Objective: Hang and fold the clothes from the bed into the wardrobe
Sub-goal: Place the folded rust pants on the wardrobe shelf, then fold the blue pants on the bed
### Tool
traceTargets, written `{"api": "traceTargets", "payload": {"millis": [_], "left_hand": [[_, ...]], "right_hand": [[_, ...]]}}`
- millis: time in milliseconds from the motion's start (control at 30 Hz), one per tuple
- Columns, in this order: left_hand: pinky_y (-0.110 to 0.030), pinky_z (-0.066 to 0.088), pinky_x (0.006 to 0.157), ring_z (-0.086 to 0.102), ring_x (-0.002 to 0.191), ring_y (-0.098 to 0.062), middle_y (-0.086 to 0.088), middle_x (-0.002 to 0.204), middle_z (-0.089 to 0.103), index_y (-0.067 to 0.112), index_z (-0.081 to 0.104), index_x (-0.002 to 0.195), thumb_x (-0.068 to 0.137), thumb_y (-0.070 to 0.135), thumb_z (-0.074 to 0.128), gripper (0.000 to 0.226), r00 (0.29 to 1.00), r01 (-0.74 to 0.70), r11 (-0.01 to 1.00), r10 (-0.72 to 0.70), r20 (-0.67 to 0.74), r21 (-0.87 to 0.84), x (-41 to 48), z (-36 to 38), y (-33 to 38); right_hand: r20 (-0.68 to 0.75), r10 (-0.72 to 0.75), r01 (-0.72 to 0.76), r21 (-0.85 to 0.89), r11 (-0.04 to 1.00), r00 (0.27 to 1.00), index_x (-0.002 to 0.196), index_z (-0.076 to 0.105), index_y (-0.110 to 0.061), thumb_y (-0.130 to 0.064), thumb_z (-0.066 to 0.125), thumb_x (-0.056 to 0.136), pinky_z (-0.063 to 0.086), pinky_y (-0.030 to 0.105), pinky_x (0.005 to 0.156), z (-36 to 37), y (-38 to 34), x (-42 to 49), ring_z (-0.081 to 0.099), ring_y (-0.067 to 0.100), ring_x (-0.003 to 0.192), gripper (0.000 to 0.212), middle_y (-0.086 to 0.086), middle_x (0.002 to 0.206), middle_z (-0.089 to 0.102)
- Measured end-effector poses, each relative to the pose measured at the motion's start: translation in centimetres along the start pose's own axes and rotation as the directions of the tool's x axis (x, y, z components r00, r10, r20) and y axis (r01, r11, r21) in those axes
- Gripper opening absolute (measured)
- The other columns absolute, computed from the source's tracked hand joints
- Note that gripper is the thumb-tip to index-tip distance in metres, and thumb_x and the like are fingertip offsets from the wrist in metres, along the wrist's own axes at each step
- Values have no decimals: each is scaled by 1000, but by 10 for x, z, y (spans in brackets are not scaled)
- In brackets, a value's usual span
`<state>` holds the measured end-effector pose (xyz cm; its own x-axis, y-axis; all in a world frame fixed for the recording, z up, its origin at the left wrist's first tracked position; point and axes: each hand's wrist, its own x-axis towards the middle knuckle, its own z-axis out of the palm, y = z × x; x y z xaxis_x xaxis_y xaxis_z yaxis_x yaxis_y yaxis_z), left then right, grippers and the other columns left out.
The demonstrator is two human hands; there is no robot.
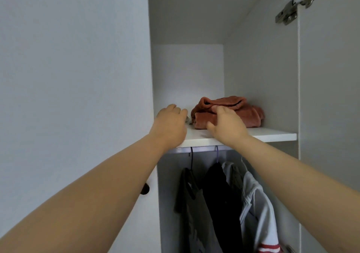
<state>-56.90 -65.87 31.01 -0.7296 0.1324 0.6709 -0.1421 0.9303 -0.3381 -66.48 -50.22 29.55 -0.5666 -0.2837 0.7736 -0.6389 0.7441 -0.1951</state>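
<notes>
A folded rust-coloured fleece garment [247, 114] lies on the white upper shelf [272, 135] of the open wardrobe, towards the right wall. My right hand [227, 125] is on its front left corner, fingers over the lower fold and thumb at its bottom edge. My left hand [171, 125] rests on the shelf just left of the garment, fingers curled away from me. A small pale scrap [188, 119] shows at its fingertips; I cannot tell whether it is held.
Below the shelf a rail carries hangers with a dark olive garment [187, 200], a black one [222, 200] and a grey-white jacket [257, 210] with red stripes. The closed left door [78, 77] has a dark knob [145, 189]. A metal hinge [292, 5] sits top right.
</notes>
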Motion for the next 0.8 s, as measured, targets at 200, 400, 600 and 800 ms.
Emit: {"api": "traceTargets", "payload": {"millis": [200,400,600,800], "left_hand": [[-48,13,116,11,146,-30,-14,157,21,6,29,146,91,24,42,59,983,90,988,-68,-172,124,-45,-33,-24],[-45,-1,119,-7,148,-25,-8,161,-2,12,6,153,98,33,32,65,963,268,940,-254,-91,210,-98,-56,-66],[-47,-1,118,-10,147,-25,-7,161,-6,14,-2,153,98,39,33,69,879,462,820,-475,-49,338,-177,-70,-104],[-49,-2,117,-15,147,-26,-7,160,-12,16,-8,152,99,39,32,71,708,583,614,-705,39,533,-299,-90,-129]], "right_hand": [[-273,-140,168,83,982,952,123,54,-1,-17,58,83,35,41,106,-10,-57,-19,44,33,125,44,18,134,50],[-402,-393,476,130,870,827,120,55,1,-4,59,76,24,48,115,2,-129,-27,37,36,134,44,21,138,46],[-312,-516,597,290,748,798,130,49,-2,-7,57,82,14,44,118,35,-221,-56,25,32,142,50,17,148,37],[-156,-634,615,497,612,757,137,43,-4,-8,55,85,12,42,118,76,-322,-123,20,29,144,53,15,152,31]]}}
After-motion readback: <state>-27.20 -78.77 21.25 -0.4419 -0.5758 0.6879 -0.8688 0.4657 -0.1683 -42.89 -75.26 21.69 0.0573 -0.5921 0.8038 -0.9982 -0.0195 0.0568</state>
